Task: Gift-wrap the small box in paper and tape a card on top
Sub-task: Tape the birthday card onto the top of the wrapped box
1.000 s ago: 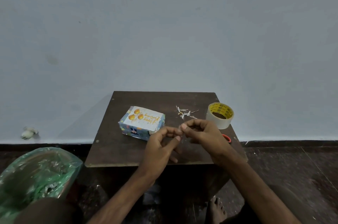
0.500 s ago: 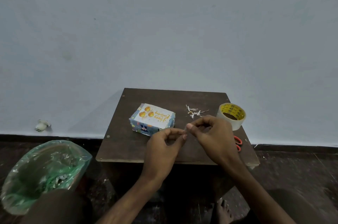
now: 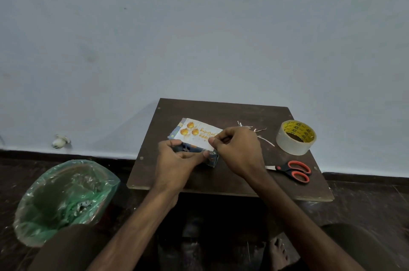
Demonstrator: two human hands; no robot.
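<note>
We list: wrapped box [image 3: 211,160] at the middle of the table [image 3: 232,113], card [image 3: 197,135] on top. Left hand [image 3: 177,160] grips its near side; right hand [image 3: 239,151] pinches the card's right edge. Right: tape roll [image 3: 295,137], scissors [image 3: 292,170]. Far: paper scraps [image 3: 254,130]. Left: bin [image 3: 64,199].

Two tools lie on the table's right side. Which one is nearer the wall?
The tape roll, round with a yellow inner core. The orange-handled scissors lie flat nearer the front edge of the table.
</note>
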